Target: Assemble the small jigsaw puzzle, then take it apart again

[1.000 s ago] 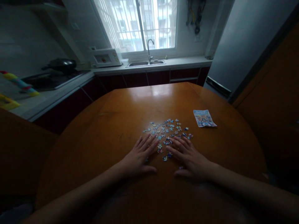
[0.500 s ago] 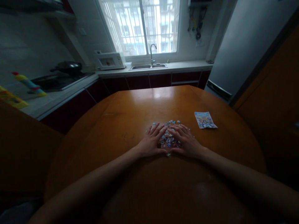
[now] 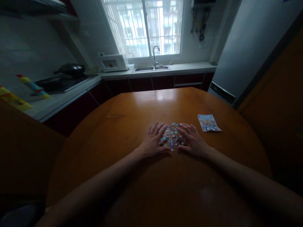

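Observation:
A small heap of jigsaw puzzle pieces [image 3: 172,136], mostly white, blue and purple, lies on the brown wooden table [image 3: 132,113]. My left hand [image 3: 153,140] rests along the heap's left side, fingers spread and thumb pointing inward below it. On the other side, my right hand [image 3: 193,140] curves around the heap with its fingers spread too. Both hands touch the outer pieces or the table close by, and neither grips anything. Some pieces are partly hidden under the fingers. A colourful printed picture sheet [image 3: 209,123] lies to the right, beyond my right hand.
Past the table's far edge runs a counter with a sink [image 3: 151,68], a microwave [image 3: 113,63] and a dark pan [image 3: 72,69] on the stove. Yellow bottles [image 3: 33,86] stand at the left. A tall fridge [image 3: 246,47] is on the right.
My hands have drawn slightly apart, so more of the heap shows between them. The loose pieces around its edges lie closer in, and the lowest piece has moved up toward the heap.

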Available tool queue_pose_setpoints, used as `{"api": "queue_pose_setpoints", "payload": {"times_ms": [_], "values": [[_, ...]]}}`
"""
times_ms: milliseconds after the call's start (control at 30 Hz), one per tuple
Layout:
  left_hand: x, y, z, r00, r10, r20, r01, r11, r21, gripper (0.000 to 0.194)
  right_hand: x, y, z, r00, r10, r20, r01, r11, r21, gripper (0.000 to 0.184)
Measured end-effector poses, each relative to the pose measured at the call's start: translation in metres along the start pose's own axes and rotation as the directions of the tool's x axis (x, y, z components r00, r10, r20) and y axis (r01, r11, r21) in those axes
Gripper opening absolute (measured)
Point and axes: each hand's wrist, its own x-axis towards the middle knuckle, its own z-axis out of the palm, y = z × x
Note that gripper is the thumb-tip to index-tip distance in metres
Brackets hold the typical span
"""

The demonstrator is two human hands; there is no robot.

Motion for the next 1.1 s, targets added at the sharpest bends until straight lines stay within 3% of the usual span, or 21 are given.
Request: {"api": "queue_pose_setpoints", "payload": {"times_ms": [67,133,167,233,367,533,633,767,933,1100], "values": [[-0.002,-0.017,-0.006,0.993,-0.108,-0.044,0.108,0.994,-0.013,0.093,-0.004,0.011,0.003,0.987,0.151,-0.056,-0.149,0.988,0.051,0.075],[-0.002,-0.033,-0.01,0.957,-0.285,-0.058,0.284,0.958,-0.025,0.078,-0.004,0.021,0.01,0.926,0.358,-0.122,-0.344,0.931,0.118,0.068],[-0.001,-0.038,-0.01,0.932,-0.36,-0.035,0.36,0.933,-0.017,0.077,-0.002,0.024,0.014,0.9,0.418,-0.121,-0.401,0.905,0.14,0.069],[0.002,-0.04,-0.006,0.909,-0.415,0.044,0.415,0.91,0.024,0.076,0.004,0.026,0.022,0.892,0.444,-0.085,-0.428,0.89,0.156,0.072],[0.007,-0.025,0.005,0.962,-0.239,0.134,0.233,0.971,0.053,0.074,0.013,0.014,0.027,0.92,0.39,-0.045,-0.371,0.902,0.221,0.072],[0.008,-0.017,0.006,0.982,-0.078,0.171,0.08,0.997,-0.007,0.069,0.014,0.007,0.019,0.937,0.346,-0.041,-0.299,0.858,0.417,0.064],[0.013,-0.022,0.004,0.986,-0.052,0.155,0.064,0.995,-0.078,0.067,0.023,0.018,0.018,0.92,0.39,-0.047,-0.322,0.816,0.48,0.06],[0.024,-0.026,0.005,0.991,-0.09,0.103,0.102,0.988,-0.119,0.065,0.045,0.03,0.025,0.917,0.395,-0.063,-0.326,0.829,0.455,0.059],[0.041,-0.03,0.01,0.988,-0.026,0.15,0.048,0.988,-0.146,0.062,0.056,0.031,0.03,0.972,0.233,0.005,-0.209,0.86,0.465,0.048],[0.057,-0.037,0.008,0.975,0.119,0.187,-0.062,0.955,-0.289,0.059,0.066,0.038,0.03,0.988,0.152,0.041,-0.152,0.855,0.496,0.049]]}}
